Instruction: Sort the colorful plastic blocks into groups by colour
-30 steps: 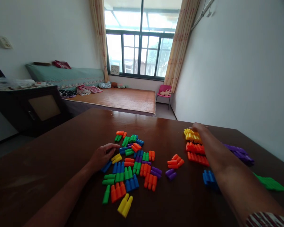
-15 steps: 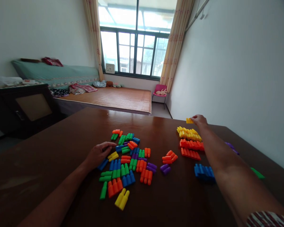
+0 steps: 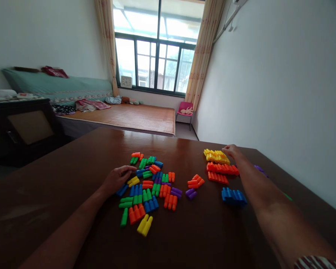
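Note:
My right hand point(image 3: 231, 150) is at the far end of the yellow toy blocks point(image 3: 216, 157), its fingers pinched on a yellow block at the edge of that row. Nearer me lie rows of orange blocks point(image 3: 222, 169) and a cluster of blue blocks point(image 3: 233, 196). My left hand point(image 3: 120, 178) rests on the table with fingers stretched out and nothing visibly held. Its fingertips are by a blue block point(image 3: 140, 173) at the left of a loose mixed pile. Close to this hand are a yellow block point(image 3: 133, 181) and another blue block point(image 3: 122, 189).
Orange blocks point(image 3: 196, 182) and a purple block point(image 3: 190, 194) lie between the pile and the rows. Purple blocks point(image 3: 260, 170) and a partly hidden green block point(image 3: 288, 196) are beyond my right forearm. A bed point(image 3: 140, 117) stands past the brown table point(image 3: 196, 239).
My right hand has come down with a yellow block from above onto the yellow row. The left hand stays by the pile. The whole view has shifted slightly.

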A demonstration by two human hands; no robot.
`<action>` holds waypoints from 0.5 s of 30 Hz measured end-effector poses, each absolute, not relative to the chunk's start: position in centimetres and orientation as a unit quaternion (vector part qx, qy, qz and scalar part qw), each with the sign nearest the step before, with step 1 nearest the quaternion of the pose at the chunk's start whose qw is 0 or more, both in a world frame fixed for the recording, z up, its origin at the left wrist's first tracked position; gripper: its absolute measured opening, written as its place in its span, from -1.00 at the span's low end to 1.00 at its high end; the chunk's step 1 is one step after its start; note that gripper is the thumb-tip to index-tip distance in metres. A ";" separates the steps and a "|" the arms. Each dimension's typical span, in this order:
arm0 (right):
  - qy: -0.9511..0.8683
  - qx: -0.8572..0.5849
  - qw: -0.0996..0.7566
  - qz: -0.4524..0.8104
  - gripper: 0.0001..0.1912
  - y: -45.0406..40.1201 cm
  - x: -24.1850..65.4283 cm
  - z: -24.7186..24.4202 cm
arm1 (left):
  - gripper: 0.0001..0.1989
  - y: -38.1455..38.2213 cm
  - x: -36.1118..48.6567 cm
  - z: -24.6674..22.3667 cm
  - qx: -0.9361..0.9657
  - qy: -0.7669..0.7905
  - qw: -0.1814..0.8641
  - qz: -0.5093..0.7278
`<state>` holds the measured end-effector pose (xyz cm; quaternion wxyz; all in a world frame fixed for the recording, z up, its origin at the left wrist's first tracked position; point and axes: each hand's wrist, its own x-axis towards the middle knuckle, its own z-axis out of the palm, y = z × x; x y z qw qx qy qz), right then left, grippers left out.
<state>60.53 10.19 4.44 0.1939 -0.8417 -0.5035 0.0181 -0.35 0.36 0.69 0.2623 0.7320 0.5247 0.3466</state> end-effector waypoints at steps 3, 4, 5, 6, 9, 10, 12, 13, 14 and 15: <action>-0.502 -0.843 0.190 -0.045 -0.79 9.0 59.4 6.4 | -0.59 0.4 -0.3 0.6 0.733 0.521 0.257 0.353; -0.513 -0.834 0.194 -0.065 -0.78 8.5 58.5 7.2 | -0.61 0.3 -0.3 0.6 0.735 0.517 0.255 0.356; -0.532 -0.818 0.202 -0.079 -0.77 8.1 57.3 7.9 | -0.62 0.3 -0.3 0.5 0.737 0.513 0.251 0.361; -0.559 -0.797 0.214 -0.083 -0.76 7.6 55.7 8.5 | -0.63 0.3 -0.3 0.5 0.739 0.509 0.246 0.366; -0.671 -0.695 0.255 -0.021 -0.74 5.4 48.7 9.0 | -0.63 0.1 -0.2 0.4 0.730 0.510 0.234 0.390; -0.711 -0.653 0.260 0.015 -0.74 4.3 45.7 8.9 | -0.63 0.1 -0.2 0.4 0.720 0.518 0.234 0.399; -0.783 -0.566 0.246 0.080 -0.73 1.8 39.5 8.2 | -0.63 0.2 -0.1 0.2 0.699 0.521 0.246 0.423; -0.815 -0.524 0.228 0.097 -0.74 0.5 36.5 7.8 | -0.63 0.3 -0.1 0.0 0.691 0.519 0.253 0.435; -0.845 -0.481 0.206 0.112 -0.75 -0.7 33.6 7.5 | -0.63 0.4 -0.1 -0.1 0.684 0.516 0.259 0.447; -0.872 -0.435 0.189 0.122 -0.76 -1.7 30.8 7.2 | -0.63 0.5 -0.1 -0.3 0.677 0.513 0.264 0.457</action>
